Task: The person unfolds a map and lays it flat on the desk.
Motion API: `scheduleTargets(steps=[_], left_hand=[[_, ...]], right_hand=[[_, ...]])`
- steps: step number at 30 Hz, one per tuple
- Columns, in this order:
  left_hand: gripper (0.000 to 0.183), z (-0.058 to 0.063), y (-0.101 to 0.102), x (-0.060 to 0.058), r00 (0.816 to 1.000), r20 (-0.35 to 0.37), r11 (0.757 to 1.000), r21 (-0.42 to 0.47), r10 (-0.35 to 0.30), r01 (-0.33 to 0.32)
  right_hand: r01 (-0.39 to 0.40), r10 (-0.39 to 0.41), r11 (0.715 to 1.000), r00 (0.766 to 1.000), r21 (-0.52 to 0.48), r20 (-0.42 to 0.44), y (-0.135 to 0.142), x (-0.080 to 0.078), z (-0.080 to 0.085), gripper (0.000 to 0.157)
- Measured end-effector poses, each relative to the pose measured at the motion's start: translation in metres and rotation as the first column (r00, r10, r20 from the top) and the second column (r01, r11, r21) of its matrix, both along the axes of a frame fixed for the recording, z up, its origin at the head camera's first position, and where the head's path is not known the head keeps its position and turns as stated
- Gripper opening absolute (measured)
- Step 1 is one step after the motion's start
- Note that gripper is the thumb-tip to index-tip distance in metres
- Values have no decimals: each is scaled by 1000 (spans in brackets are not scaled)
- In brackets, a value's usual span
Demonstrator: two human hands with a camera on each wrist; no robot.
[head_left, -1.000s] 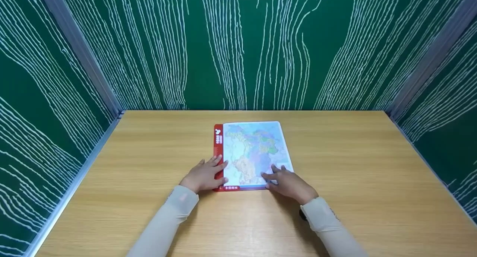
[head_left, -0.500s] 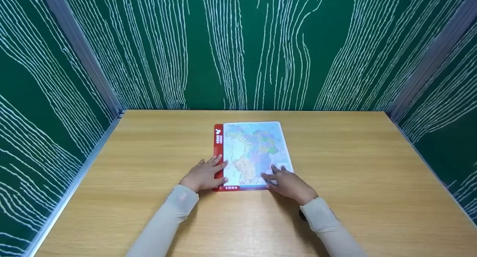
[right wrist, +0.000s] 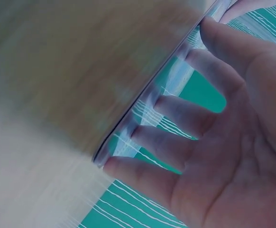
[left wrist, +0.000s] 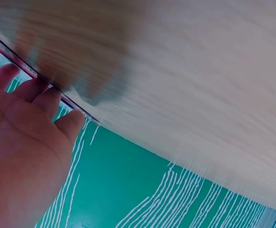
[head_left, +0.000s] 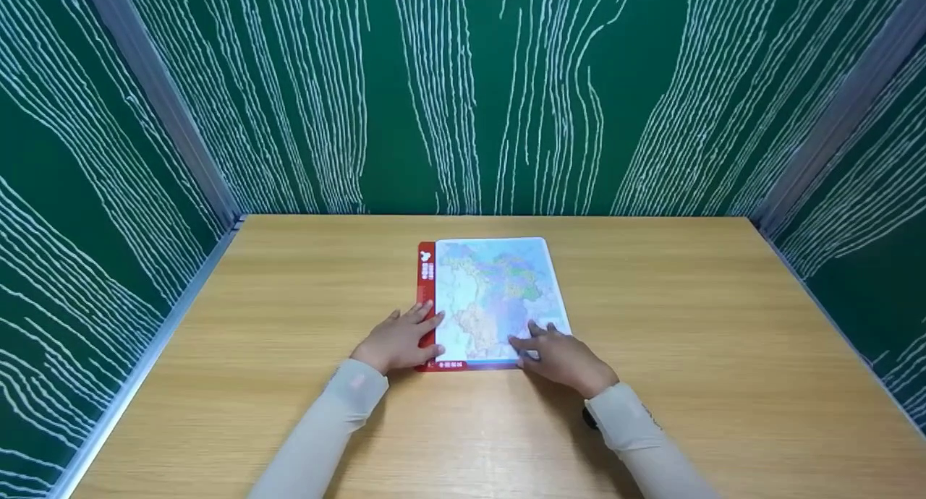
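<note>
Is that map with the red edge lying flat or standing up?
Flat: the map lies printed side up on the table, with left hand and right hand resting on it.

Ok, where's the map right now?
In the head view, the map lies on the table just right of centre, the left hand and right hand touching its near end.

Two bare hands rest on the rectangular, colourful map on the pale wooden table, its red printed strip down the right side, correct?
Not quite: in the head view, the red printed strip runs down the left side of the map, by the left hand. The rest is right.
</note>
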State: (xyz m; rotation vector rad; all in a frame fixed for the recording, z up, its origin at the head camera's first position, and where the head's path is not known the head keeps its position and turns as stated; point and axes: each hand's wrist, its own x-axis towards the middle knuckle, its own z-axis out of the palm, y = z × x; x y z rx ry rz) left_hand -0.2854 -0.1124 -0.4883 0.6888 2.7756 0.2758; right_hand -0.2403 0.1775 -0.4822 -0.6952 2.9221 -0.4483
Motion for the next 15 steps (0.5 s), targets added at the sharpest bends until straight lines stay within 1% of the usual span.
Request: scheduleTargets(steps=[3,7,11,15], left_hand=[[70,0,1,0,1000,-11,1000,-13,-14,14],[71,2,2,0,1000,13,1000,-3,3,-3],[71,4,2,0,999,31,1000,20,15,-16],[70,5,2,0,998,55,997,66,28,-31]], right_hand=[[13,-12,1000,1000,19,-22,0,0,0,37],[49,-48,999,998,18,-36,-1,0,1,37],[77,-77,997,997,-12,-3,0,0,1,39],[112,-108,991,993,-75,49,3,-2,2,41]])
